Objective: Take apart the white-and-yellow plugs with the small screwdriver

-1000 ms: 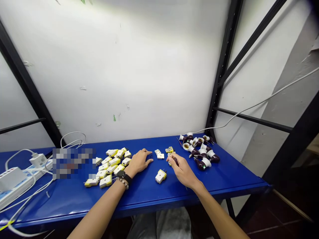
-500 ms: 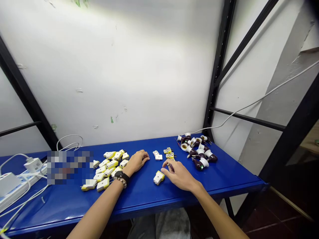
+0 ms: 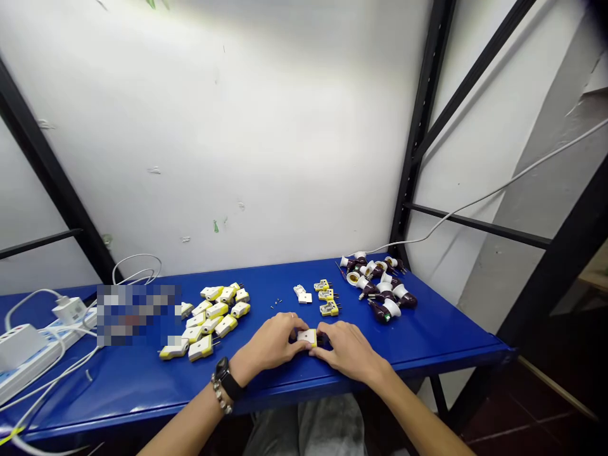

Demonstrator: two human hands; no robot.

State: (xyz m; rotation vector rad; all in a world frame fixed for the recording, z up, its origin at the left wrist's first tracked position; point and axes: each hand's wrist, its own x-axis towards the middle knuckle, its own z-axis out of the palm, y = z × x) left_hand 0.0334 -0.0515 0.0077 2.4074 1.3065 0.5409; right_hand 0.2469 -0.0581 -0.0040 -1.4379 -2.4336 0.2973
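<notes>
Plug [image 3: 307,337] (white and yellow) was what we gripped between our left hand [image 3: 272,342] and right hand [image 3: 352,352]. Three opened plugs [image 3: 326,295] lay beyond our right hand.

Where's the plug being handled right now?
In the head view, the plug is at lower centre, near the front edge of the blue table, between the left hand and right hand.

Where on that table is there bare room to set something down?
Right: between the lamp sockets and the blue table's right edge. Left: between the plug heap and the front edge, beside the left forearm. Crowded: both heaps, the power strip, around the held plug.
</notes>
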